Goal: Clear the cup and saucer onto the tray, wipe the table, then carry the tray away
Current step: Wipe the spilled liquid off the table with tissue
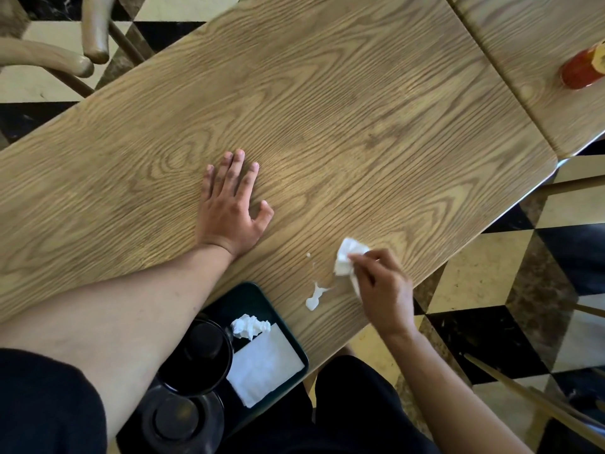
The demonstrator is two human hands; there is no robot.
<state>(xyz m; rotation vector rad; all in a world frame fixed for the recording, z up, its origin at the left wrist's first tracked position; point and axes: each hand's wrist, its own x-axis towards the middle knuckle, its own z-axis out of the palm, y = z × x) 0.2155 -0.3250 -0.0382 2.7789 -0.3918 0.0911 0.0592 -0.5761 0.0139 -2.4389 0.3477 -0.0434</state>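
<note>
A single head-worn wide-angle view looks steeply down and forward, close over the wooden counter [327, 109], which crosses the frame diagonally, with floor at the corners.

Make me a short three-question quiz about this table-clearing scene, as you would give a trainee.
1. True or false: the left hand lies flat on the table.
2. What does the right hand hold? A) a crumpled tissue B) a spoon C) a cup
3. Fill in: the white spill lies on the table between the right hand and the dark ____.

Key
1. True.
2. A: the crumpled tissue is pinched in the fingers.
3. Tray; it holds a flat napkin.
</note>
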